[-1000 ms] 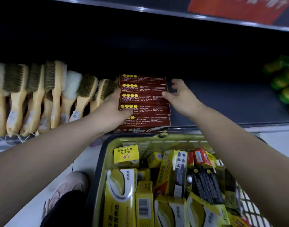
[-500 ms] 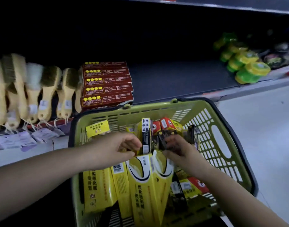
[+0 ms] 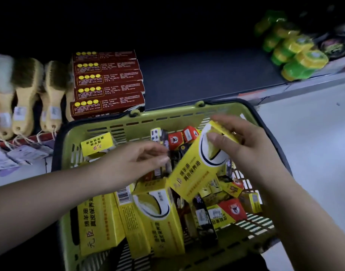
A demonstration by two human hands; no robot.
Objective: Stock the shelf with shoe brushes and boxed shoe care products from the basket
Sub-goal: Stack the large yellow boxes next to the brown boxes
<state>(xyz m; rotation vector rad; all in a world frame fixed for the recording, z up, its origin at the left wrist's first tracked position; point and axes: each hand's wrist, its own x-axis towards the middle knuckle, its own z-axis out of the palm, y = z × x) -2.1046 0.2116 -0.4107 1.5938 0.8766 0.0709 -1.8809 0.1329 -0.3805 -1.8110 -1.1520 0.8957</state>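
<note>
Nearest the viewer, a yellow-green slotted plastic basket [image 3: 113, 126] with a black rim holds the stock. In its near half, long yellow cardboard boxes [image 3: 97, 222] printed with black characters lean together. Beside them, toward the right wall, lies a jumble of small red, black and yellow boxes [image 3: 232, 209].

The left hand [image 3: 132, 163] hangs over the middle of the basket. Its fingers [image 3: 156, 148] are bent, with the thumb close beneath them. Blur hides whether they pinch anything.

The right hand [image 3: 253, 149] grips the upper end of a tall yellow box with a white shoe picture [image 3: 193, 169]. The thumb presses the printed face and the fingers curl over the top edge. This box is tilted, and its lower end is among the boxes in the basket.

A small yellow box [image 3: 96, 143] stands at the far left corner of the basket.

Beyond the basket runs the dark shelf [image 3: 197, 79]. On it sits a stack of flat dark-red boxes with yellow dots [image 3: 109, 85]. Just to their left stand pale wooden shoe brushes [image 3: 25, 94], with white paper tags [image 3: 21, 155] hanging below. Round green-and-yellow tins [image 3: 296, 57] lie well apart at the far right.
</note>
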